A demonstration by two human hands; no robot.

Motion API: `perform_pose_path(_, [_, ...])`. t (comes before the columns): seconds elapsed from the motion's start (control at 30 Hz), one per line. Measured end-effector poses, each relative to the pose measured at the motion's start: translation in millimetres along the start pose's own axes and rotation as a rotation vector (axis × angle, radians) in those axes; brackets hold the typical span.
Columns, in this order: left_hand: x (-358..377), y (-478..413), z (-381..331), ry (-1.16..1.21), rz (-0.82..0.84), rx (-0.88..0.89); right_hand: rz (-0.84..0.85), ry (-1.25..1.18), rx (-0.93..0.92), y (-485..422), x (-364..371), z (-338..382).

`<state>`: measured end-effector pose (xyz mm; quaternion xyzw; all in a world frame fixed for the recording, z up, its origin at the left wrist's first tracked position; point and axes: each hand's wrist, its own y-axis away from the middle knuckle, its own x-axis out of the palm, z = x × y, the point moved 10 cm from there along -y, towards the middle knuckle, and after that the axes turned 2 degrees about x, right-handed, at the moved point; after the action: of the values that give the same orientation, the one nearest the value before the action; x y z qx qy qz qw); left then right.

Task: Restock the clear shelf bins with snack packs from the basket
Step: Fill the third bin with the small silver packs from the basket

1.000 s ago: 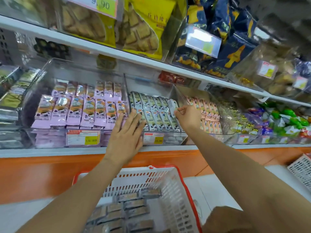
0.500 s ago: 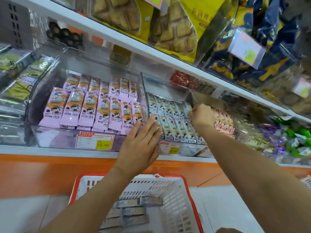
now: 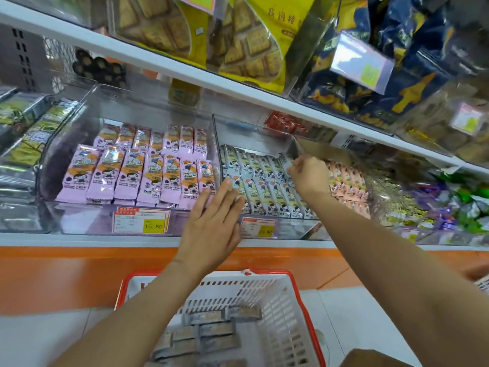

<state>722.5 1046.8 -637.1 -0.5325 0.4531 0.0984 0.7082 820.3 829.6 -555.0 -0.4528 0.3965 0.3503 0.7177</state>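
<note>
little has shifted: left hand (image 3: 211, 229) flat, empty; right hand (image 3: 309, 176) pinching blue packs (image 3: 264, 186).

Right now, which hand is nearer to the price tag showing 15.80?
Left. The left hand hovers just right of the price tag; the right hand is farther right, inside the blue-pack bin.
</note>
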Motion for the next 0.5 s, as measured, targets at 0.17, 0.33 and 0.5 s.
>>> perform_pose_path(0.17, [-16, 18, -22, -0.031, -0.143, 0.033, 0.024, -0.389, -0.102, 48, -19, 19])
perform_pose_path(0.33, [-5, 46, -51, 0.064, -0.117, 0.130, 0.078, -0.717, -0.281, 122, -23, 22])
perform_pose_path(0.5, [37, 85, -60, 0.100, 0.198, 0.181, 0.244, -0.719, -0.228, 185, 42, -17])
